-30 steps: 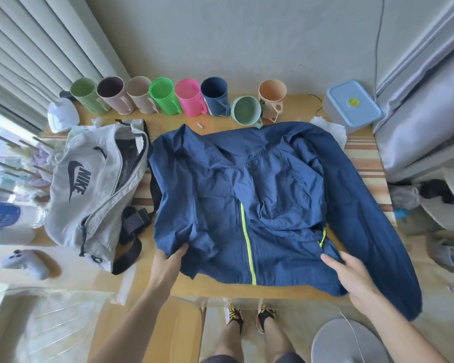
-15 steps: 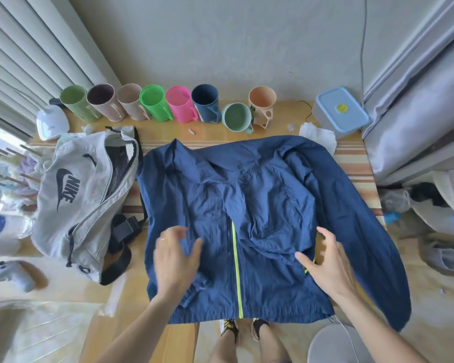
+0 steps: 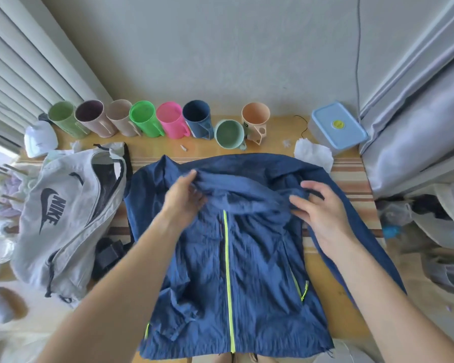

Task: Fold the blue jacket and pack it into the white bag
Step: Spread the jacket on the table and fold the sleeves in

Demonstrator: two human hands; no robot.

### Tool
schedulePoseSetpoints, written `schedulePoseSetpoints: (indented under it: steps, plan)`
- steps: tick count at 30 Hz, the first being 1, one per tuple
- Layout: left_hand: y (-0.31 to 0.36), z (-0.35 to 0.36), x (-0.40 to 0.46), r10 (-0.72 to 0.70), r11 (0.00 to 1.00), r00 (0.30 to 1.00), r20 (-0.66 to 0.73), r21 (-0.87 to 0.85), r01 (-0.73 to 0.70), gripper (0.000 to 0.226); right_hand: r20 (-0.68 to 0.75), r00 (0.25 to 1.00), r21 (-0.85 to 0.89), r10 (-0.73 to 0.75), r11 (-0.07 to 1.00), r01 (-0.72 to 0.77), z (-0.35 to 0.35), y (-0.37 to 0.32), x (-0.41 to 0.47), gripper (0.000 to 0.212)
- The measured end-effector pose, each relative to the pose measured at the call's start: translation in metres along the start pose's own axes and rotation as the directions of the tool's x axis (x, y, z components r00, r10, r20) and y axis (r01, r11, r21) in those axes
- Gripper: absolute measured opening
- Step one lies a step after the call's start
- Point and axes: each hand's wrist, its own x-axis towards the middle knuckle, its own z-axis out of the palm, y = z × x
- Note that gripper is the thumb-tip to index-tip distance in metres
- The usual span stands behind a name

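Head view, left hand [image 3: 185, 197] grip pinching blue jacket [image 3: 228, 271] hood, right hand [image 3: 317, 205] likewise

A wooden table [image 3: 323, 273], partly covered by a striped mat [image 3: 351, 176], carries a blue jacket [image 3: 247, 271] spread front-up at its centre, one sleeve trailing off the right edge. A white bag [image 3: 63, 218] lies to the jacket's left. Along the far edge stand seven cups [image 3: 142, 121], with an eighth cup [image 3: 230, 133] tipped on its side. At far right sit a blue-lidded container [image 3: 337, 127] and crumpled tissue [image 3: 313, 153].
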Motion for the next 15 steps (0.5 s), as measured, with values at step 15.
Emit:
schedulePoseSetpoints:
  steps: [15]
  plan:
    - [0.098,0.057,0.035,0.179,0.984,0.978,0.109,-0.012,-0.178,0.044,0.366,0.895,-0.236,-0.255,0.905,0.354,0.072,-0.106,0.115,0.048]
